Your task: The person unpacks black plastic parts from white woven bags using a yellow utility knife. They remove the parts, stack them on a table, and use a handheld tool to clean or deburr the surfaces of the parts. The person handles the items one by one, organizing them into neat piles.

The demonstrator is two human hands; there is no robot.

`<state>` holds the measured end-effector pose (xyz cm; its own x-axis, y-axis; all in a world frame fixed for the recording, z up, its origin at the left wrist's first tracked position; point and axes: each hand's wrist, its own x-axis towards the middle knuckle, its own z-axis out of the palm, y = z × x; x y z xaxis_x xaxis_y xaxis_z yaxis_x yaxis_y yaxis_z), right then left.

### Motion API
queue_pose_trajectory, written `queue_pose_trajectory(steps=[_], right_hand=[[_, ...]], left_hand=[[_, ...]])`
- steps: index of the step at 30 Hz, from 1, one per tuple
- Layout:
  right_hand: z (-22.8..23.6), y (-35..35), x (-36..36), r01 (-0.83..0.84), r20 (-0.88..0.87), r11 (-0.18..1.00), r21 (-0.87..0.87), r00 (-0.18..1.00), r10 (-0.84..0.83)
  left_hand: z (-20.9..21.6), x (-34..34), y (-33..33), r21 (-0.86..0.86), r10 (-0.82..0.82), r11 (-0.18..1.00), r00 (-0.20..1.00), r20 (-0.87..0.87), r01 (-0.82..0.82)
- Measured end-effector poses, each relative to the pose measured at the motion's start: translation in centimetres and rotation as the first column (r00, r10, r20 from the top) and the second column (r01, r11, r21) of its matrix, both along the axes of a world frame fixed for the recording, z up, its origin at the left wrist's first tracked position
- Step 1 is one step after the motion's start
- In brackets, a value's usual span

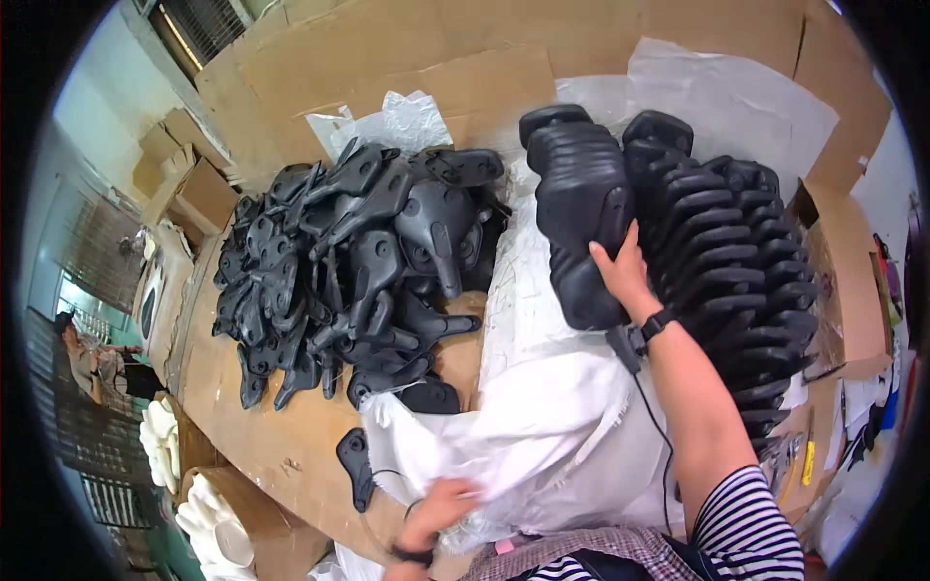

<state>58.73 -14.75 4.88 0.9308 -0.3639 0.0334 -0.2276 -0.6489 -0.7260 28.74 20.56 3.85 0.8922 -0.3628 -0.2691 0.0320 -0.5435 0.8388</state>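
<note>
My right hand (625,270) grips a black moulded plastic part (588,208) with a rounded pad and a narrow stem. That part is at the near side of a nested row of like parts, leaning on white woven sheeting. Low in the view, my left hand (448,505) is smeared by motion beside the edge of the white woven sheet (542,397); whether it holds the cloth cannot be made out. A single black part (356,469) lies on the cardboard just left of that hand. Both wrists wear dark bands.
Left of centre spreads a jumbled heap of black parts (358,252). More nested rows (717,242) stand at right, beside an open carton (848,281). A black cable (659,426) runs over the sheet. Tools, including a yellow cutter (808,462), lie at right; boxes of white pieces (208,523) stand lower left.
</note>
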Motion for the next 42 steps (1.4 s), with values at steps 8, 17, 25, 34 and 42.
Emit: queue_pose_trajectory(steps=[8,17,25,34,42], right_hand=[[-3.3,-1.7,-2.2,0.054,0.024,0.998,0.025,0.998,-0.055],[0.5,0.3,-3.3,0.119,-0.068,0.989,-0.086,0.99,-0.125],[-4.0,-0.5,-4.6,0.091,0.015,0.966,-0.244,0.996,-0.09],[3.5,9.1,-8.4,-0.484,0.53,0.875,0.001,0.742,0.41],[-3.2,19.1,17.5,-0.375,0.576,0.906,-0.196,0.704,0.416]], left_hand=[[12.9,-20.3,32.7,0.26,0.579,0.014,0.22,0.785,-0.965],[7.4,-23.2,38.7,0.051,0.955,-0.101,-0.082,0.285,-0.994],[-0.9,-0.5,17.8,-0.066,0.947,0.209,0.219,-0.237,-0.976],[-4.2,-1.6,14.9,0.036,0.919,0.151,0.127,-0.373,-0.988],[-6.3,-7.5,6.9,0.364,0.858,0.451,0.508,0.076,-0.815]])
